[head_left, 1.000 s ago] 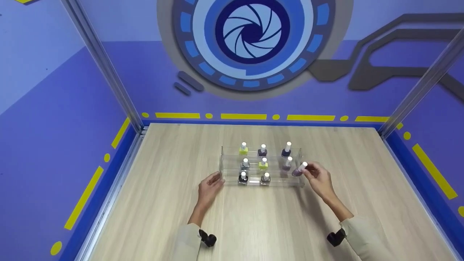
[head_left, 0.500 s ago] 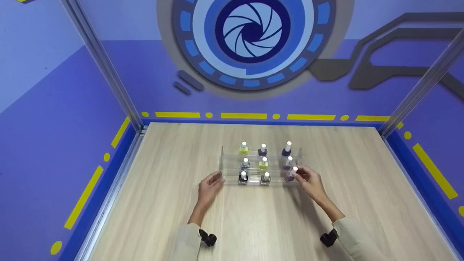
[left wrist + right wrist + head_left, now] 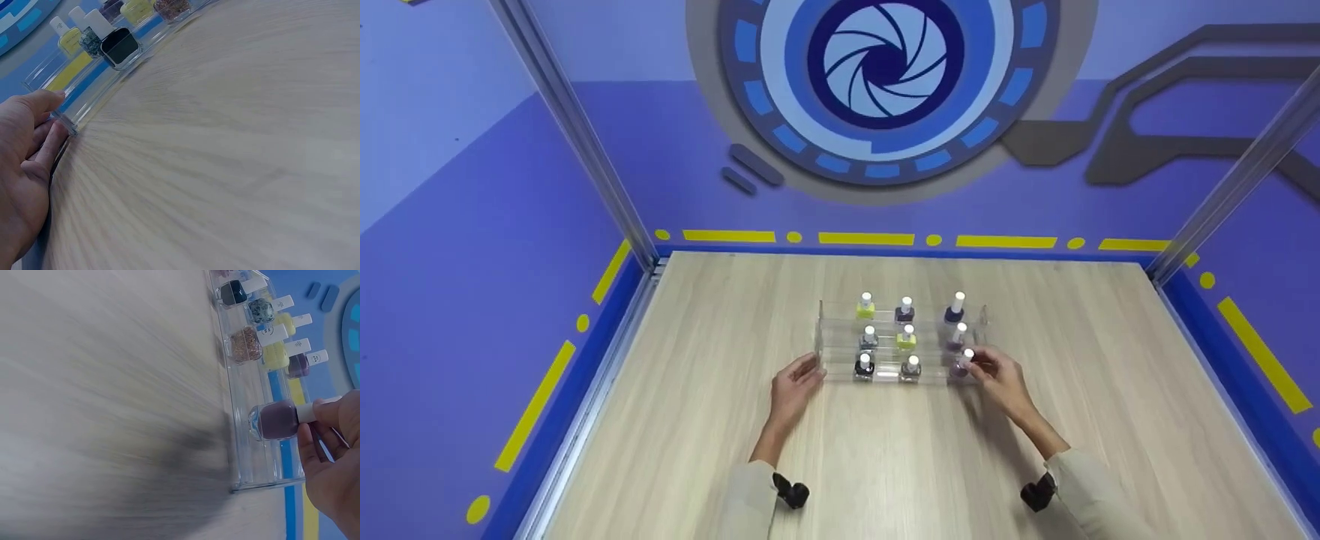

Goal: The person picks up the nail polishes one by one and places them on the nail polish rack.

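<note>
A clear tiered display rack (image 3: pixel 840 369) carries several nail polish bottles with white caps. At its left end, my left hand (image 3: pixel 795 386) holds the side panel, the thumb (image 3: pixel 48 100) at the panel and the fingers low at the front corner. My right hand (image 3: pixel 1001 379) pinches the white cap of a mauve nail polish bottle (image 3: pixel 278 421) between thumb and fingers. That bottle is over the front tier's right end, slightly tilted in the head view. Left of it on this tier stand a glittery bottle (image 3: pixel 246 346) and a dark bottle (image 3: pixel 121 48).
Behind, the middle tier bears a grey-speckled bottle (image 3: pixel 869 339), a yellow bottle (image 3: pixel 906 341) and a mauve one (image 3: pixel 958 337). The back tier has yellow (image 3: pixel 865 309), dark purple (image 3: pixel 905 311) and navy (image 3: pixel 955 311) bottles. Blue walls (image 3: pixel 622 165) enclose the wooden table (image 3: pixel 870 465).
My right hand has brought the mauve nail polish bottle left and down from the rack's right end to the front tier, and the bottle is more upright. My left hand stays put.
</note>
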`<state>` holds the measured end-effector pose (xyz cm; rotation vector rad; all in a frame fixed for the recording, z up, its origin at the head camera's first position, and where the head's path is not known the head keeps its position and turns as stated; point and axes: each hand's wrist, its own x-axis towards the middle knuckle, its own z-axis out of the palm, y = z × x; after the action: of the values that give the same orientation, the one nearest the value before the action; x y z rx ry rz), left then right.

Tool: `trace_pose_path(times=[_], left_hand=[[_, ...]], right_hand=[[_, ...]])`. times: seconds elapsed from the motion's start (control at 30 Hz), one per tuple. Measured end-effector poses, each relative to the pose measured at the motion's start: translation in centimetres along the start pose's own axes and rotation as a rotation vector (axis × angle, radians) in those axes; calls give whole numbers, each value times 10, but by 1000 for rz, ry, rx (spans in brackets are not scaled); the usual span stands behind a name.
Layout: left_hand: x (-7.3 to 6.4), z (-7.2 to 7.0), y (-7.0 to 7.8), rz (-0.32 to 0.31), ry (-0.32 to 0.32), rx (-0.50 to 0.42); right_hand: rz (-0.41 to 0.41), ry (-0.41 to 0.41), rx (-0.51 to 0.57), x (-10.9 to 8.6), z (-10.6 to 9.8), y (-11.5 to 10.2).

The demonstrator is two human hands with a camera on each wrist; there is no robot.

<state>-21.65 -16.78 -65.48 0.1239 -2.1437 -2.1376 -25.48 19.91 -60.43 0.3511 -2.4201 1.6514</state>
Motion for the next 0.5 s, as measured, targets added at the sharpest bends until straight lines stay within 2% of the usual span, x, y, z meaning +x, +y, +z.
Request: trace_pose_path(times=[0.07, 0.17, 0.4, 0.5], left_hand=[[-3, 0, 10, -4, -1, 22], [-2, 0, 11, -21, 1, 34], [9, 1, -19, -30, 28, 12], [10, 2, -25, -34, 34, 12]], right_hand=[[9, -2, 13, 1, 1, 12], [37, -20, 26, 1, 2, 17], [82, -29, 2, 3, 5, 21], [88, -25, -11, 2, 6, 23]])
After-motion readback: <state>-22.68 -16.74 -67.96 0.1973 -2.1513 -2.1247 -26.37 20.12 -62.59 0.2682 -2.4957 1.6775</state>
